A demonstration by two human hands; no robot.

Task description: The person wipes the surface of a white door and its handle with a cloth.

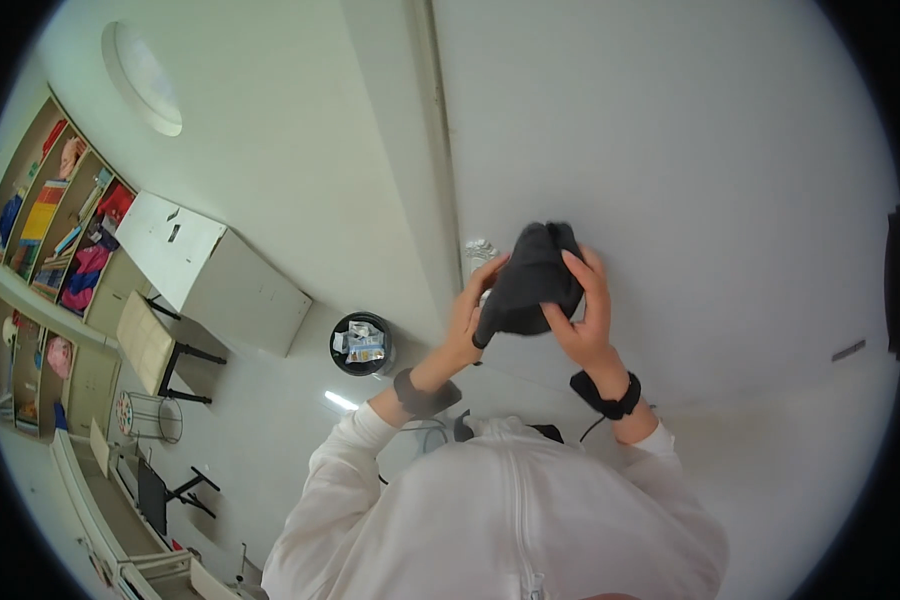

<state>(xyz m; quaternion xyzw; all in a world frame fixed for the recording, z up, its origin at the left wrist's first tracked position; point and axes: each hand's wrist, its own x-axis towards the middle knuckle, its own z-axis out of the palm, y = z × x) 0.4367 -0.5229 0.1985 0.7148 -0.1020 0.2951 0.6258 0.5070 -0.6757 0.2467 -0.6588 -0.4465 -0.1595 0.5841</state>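
Observation:
A soft black cloth item (pixel 532 285), shaped somewhat like a cap, is held up in front of my chest between both hands. My left hand (pixel 466 312) grips its left side, with the fingertips partly hidden behind the cloth. My right hand (pixel 588 312) holds the right side, thumb pressed against the lower edge and fingers lying over the upper part. Two small bumps stand up along its top, and its lower left corner tapers down. Each wrist wears a black band. Just behind my left fingers is a crumpled whitish thing (pixel 480 252), partly covered.
A large pale surface (pixel 670 180) fills the right side. To the left stand a black bin (pixel 345 368) with wrappers inside, a white cabinet (pixel 245 290), a padded chair (pixel 148 345), a round stool (pixel 125 412) and filled shelves (pixel 40 215). A dark object (pixel 898 285) sits at the right rim.

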